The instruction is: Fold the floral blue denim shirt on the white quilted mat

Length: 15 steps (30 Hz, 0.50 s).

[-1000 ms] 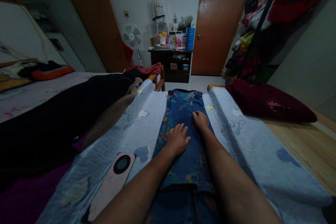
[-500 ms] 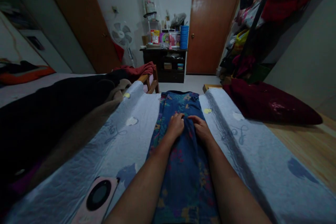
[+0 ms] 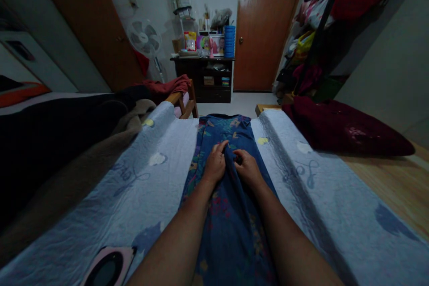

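A long blue floral garment (image 3: 221, 228) with a dark band at its far edge lies lengthwise on a pale blue bedspread (image 3: 167, 196). My left hand (image 3: 216, 161) is on its middle, fingers curled against a raised fold of the cloth. On the fold's other side, my right hand (image 3: 247, 167) grips the cloth between thumb and fingers. The fabric stands up in a ridge between both hands and runs down toward me in creases. The fingertips are partly hidden by the cloth.
A pink phone (image 3: 109, 268) lies at the lower left on the bedspread. Dark clothes (image 3: 67, 143) are heaped along the left. A maroon cushion-like bundle (image 3: 348, 127) rests at right. Beyond the bed stand a wooden chair (image 3: 191, 109), a fan (image 3: 145, 38) and a dark cabinet (image 3: 203, 82).
Both hands have come slightly nearer to me and pulled the cloth up into a taller ridge. My right thumb and fingers have curled in more. The view has shifted a little.
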{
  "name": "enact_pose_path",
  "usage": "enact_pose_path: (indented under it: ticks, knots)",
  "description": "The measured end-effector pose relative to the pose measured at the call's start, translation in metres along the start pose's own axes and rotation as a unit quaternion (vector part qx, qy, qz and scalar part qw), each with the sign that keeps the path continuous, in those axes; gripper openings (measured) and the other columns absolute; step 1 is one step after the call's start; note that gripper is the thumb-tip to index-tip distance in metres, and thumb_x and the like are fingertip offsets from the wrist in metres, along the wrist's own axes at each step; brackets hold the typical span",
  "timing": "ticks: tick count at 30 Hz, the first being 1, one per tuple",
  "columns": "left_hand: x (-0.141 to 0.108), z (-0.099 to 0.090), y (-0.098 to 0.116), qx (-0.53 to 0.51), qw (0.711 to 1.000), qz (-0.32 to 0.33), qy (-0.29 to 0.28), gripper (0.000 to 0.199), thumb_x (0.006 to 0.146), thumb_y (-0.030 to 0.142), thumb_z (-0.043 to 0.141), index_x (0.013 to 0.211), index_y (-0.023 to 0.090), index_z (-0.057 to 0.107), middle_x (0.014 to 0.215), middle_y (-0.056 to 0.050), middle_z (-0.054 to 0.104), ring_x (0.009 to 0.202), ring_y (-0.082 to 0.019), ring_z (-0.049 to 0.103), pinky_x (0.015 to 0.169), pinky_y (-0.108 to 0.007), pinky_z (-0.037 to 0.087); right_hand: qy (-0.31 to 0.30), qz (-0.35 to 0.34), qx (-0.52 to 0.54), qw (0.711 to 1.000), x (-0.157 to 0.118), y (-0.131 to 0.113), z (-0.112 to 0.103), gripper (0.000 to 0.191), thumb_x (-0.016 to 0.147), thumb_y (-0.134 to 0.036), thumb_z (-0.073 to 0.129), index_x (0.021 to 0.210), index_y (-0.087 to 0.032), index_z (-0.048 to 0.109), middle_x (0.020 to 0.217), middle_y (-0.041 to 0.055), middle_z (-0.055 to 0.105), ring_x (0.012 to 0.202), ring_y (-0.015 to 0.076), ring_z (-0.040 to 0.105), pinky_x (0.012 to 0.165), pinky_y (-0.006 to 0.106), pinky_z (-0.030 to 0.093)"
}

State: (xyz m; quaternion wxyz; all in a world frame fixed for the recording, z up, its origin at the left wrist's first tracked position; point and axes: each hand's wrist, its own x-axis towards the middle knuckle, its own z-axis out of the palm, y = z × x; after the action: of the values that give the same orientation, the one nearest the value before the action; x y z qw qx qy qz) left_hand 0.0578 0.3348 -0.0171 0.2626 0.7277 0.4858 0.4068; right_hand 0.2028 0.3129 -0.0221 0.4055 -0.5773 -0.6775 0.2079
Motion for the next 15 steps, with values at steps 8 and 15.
enact_pose_path:
  ticks: [8,15]
  knots:
    - [0.0016,-0.0036,-0.0023,-0.024,1.000,-0.006,0.008,0.023,0.079,0.007,0.051,0.092,0.020,0.064,0.103,-0.004,0.051,0.097,-0.017,0.056,0.093,-0.032,0.048,-0.010,-0.046,0.034,0.998,-0.0017,-0.0049,0.0023,0.024,0.079,-0.019,0.055,0.100,-0.020,0.067,0.089,0.0032,0.064,0.083,0.0176,0.060,0.079,0.030,0.048]
    - [0.0036,-0.0050,-0.0028,-0.069,0.995,-0.064,0.031,0.016,0.080,0.009,0.050,0.087,0.020,0.057,0.085,0.000,0.059,0.087,-0.016,0.056,0.084,-0.029,0.048,0.058,-0.024,0.015,0.998,-0.0015,-0.0086,0.0017,0.024,0.081,-0.016,0.047,0.092,-0.021,0.067,0.087,0.0032,0.065,0.082,0.0174,0.060,0.080,0.028,0.047]
